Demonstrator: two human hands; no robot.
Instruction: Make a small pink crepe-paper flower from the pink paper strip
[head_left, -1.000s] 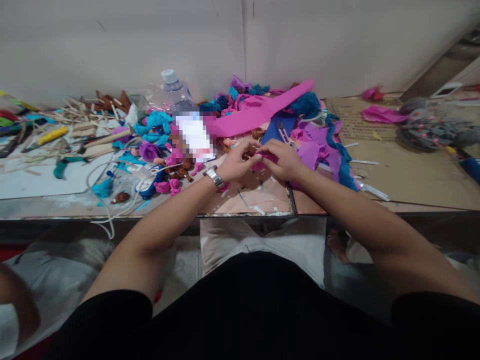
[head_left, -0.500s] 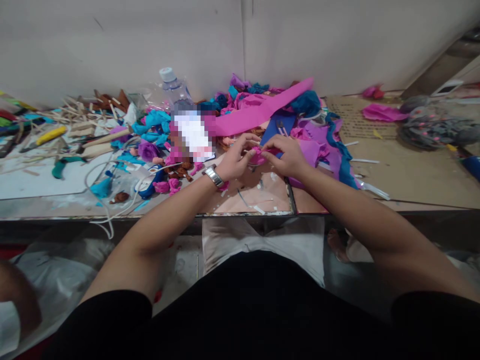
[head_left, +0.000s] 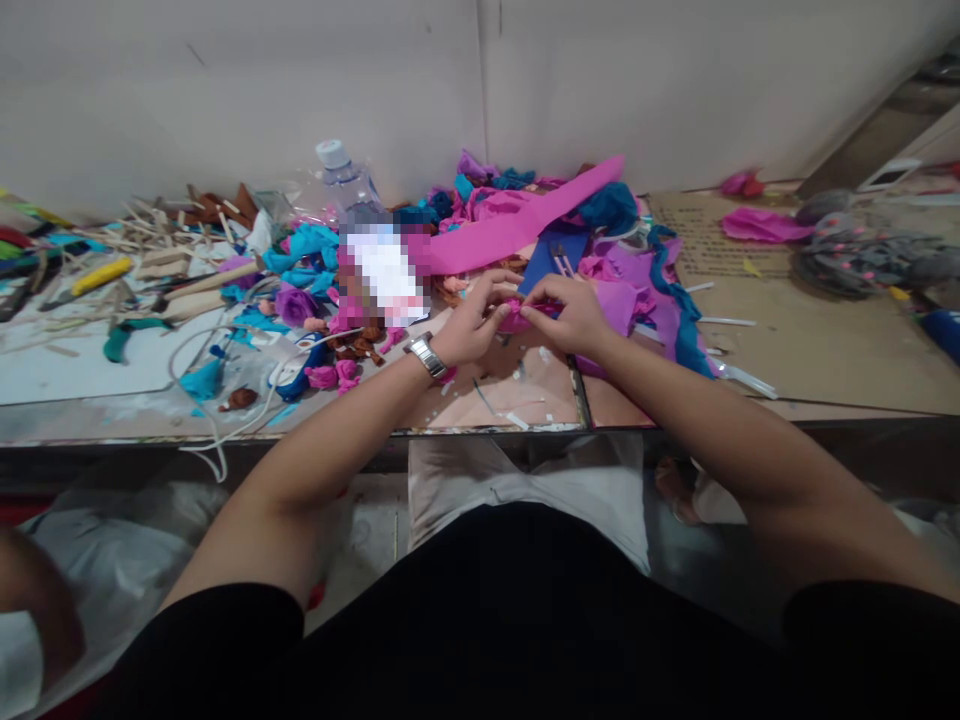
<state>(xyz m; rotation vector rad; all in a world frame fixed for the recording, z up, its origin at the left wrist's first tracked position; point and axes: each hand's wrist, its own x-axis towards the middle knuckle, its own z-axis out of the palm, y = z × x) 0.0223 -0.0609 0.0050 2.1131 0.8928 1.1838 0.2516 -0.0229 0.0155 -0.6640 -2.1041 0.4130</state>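
So the little pink paper piece [head_left: 517, 314] sat pinched right between both hands, just above the near edge of the surface [head_left: 825, 360]. Left hand [head_left: 469, 328] and right hand [head_left: 574, 315] fingers were closed on it from opposite sides, equally near, its long axis running left-right. Compared with a second earlier, both hands had lifted slightly.

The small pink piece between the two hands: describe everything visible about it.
The pink piece looks like crumpled crepe paper, bright magenta, bunched into a small wad. The left hand and right hand pinch it from either side with their fingertips, hiding most of it, so its exact shape cannot be told. It is held just above the tabletop, in front of a heap of pink, purple and blue paper scraps.
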